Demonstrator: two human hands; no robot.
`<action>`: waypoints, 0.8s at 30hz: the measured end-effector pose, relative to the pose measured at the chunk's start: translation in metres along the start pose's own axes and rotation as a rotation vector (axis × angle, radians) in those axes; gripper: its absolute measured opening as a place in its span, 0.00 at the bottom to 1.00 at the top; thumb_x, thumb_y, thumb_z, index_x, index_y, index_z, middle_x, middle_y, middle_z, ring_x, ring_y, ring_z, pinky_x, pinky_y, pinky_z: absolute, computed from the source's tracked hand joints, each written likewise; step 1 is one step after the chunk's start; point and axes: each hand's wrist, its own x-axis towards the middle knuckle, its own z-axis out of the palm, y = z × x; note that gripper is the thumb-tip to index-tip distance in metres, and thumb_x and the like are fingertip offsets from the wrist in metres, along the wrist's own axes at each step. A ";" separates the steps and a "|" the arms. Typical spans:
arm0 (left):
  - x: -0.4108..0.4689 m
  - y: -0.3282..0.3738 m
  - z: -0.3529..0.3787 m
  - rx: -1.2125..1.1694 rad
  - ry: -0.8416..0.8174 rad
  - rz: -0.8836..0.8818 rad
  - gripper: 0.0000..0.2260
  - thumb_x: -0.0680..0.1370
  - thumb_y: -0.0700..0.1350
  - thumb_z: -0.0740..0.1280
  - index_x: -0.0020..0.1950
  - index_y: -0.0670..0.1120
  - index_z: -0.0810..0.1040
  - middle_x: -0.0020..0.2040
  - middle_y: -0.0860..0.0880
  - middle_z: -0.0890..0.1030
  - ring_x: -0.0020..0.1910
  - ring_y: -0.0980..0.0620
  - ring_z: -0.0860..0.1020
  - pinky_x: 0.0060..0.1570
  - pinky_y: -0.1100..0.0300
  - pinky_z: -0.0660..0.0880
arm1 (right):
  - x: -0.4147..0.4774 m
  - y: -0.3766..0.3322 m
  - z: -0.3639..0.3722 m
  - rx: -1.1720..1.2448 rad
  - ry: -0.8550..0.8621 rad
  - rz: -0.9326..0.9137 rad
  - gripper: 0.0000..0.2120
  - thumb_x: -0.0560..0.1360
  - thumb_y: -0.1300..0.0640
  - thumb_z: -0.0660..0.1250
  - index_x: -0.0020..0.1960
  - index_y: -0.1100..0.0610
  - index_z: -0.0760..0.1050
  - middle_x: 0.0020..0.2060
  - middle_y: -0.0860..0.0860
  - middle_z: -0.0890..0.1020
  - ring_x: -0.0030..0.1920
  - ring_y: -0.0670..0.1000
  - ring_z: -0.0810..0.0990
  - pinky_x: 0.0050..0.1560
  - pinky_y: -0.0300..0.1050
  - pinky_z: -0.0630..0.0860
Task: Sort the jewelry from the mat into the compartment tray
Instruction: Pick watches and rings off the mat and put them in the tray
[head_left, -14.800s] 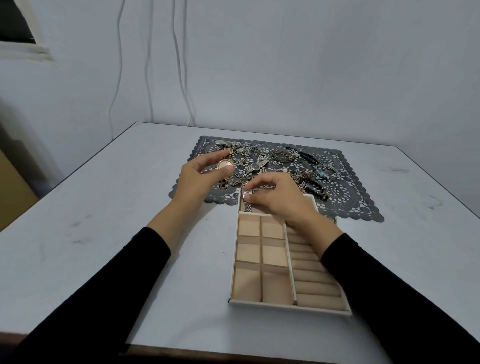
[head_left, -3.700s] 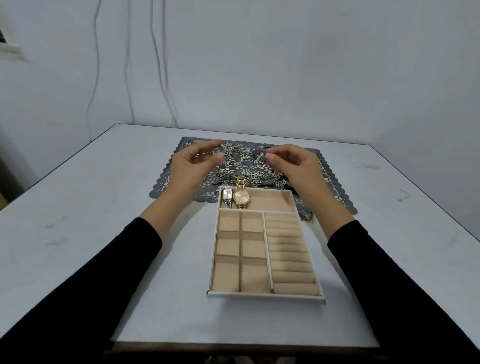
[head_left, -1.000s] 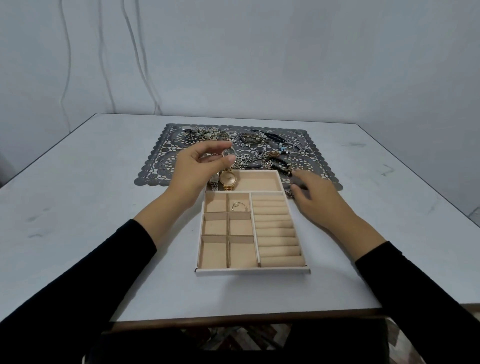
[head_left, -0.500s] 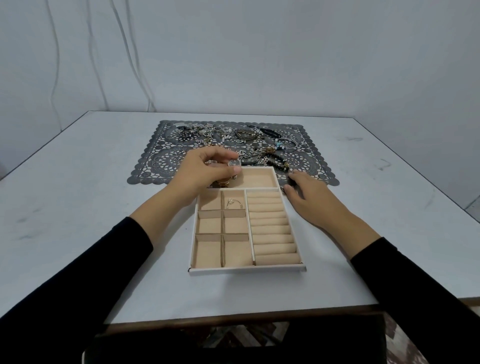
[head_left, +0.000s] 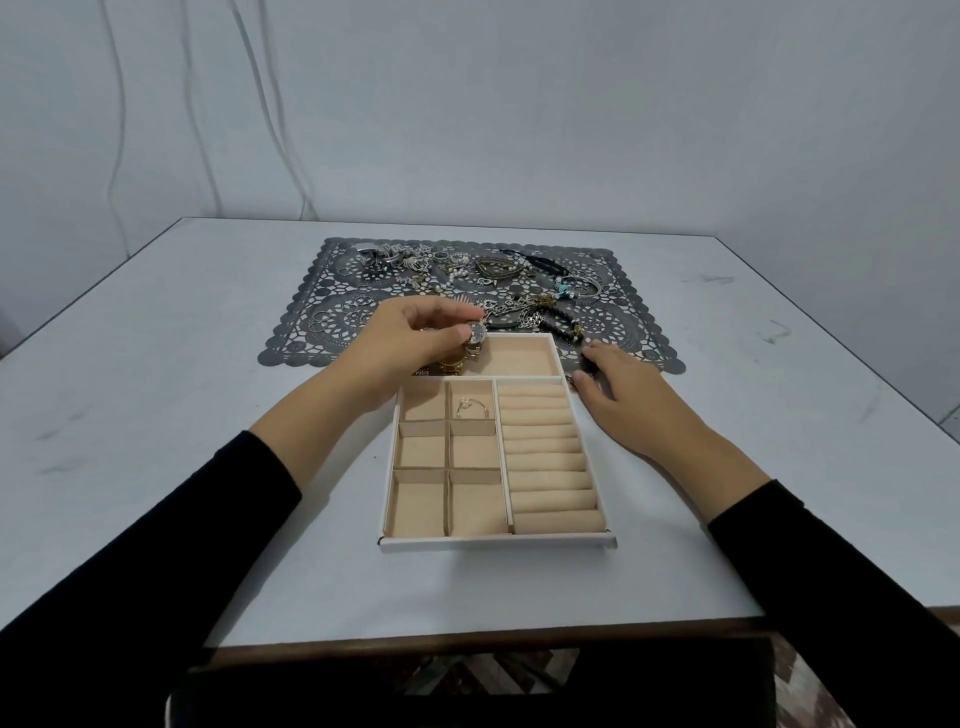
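Note:
A beige compartment tray (head_left: 496, 542) lies on the table in front of me. My left hand (head_left: 410, 345) hovers over the tray's far left corner, fingers pinched on a small watch (head_left: 475, 335). Below it a gold watch (head_left: 453, 364) lies in the long far compartment. A small ring (head_left: 471, 409) sits in a square compartment. My right hand (head_left: 631, 395) rests flat against the tray's right side, holding nothing. Behind the tray a dark lace mat (head_left: 618, 317) carries several bracelets, chains and rings (head_left: 483, 270).
The white table (head_left: 156, 415) reaches to a grey wall with hanging cables (head_left: 208, 130). The near table edge (head_left: 467, 644) runs just below the tray. A black beaded bracelet (head_left: 558, 325) lies on the mat by the tray's far right corner.
My left hand has come down from over the mat to the tray's far left corner with the small watch. My right hand has stayed beside the tray.

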 end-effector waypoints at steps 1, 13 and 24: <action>0.000 0.000 0.001 -0.001 0.001 -0.006 0.09 0.77 0.35 0.69 0.53 0.47 0.83 0.57 0.36 0.81 0.47 0.49 0.81 0.52 0.59 0.80 | 0.000 0.000 0.000 0.000 0.000 0.000 0.21 0.81 0.51 0.57 0.71 0.59 0.66 0.70 0.54 0.69 0.71 0.53 0.66 0.67 0.43 0.62; 0.000 0.007 0.001 -0.178 -0.067 -0.051 0.18 0.77 0.28 0.64 0.56 0.47 0.83 0.50 0.46 0.82 0.47 0.46 0.78 0.49 0.58 0.79 | 0.000 0.000 -0.001 -0.002 0.002 -0.001 0.21 0.81 0.51 0.57 0.71 0.60 0.67 0.69 0.53 0.70 0.70 0.53 0.67 0.64 0.41 0.62; -0.004 0.009 0.002 -0.198 -0.013 0.102 0.15 0.76 0.31 0.68 0.56 0.49 0.83 0.49 0.51 0.84 0.37 0.56 0.79 0.46 0.60 0.79 | -0.001 -0.002 -0.002 -0.007 -0.010 0.011 0.22 0.81 0.51 0.57 0.72 0.59 0.65 0.70 0.53 0.69 0.70 0.53 0.67 0.66 0.42 0.62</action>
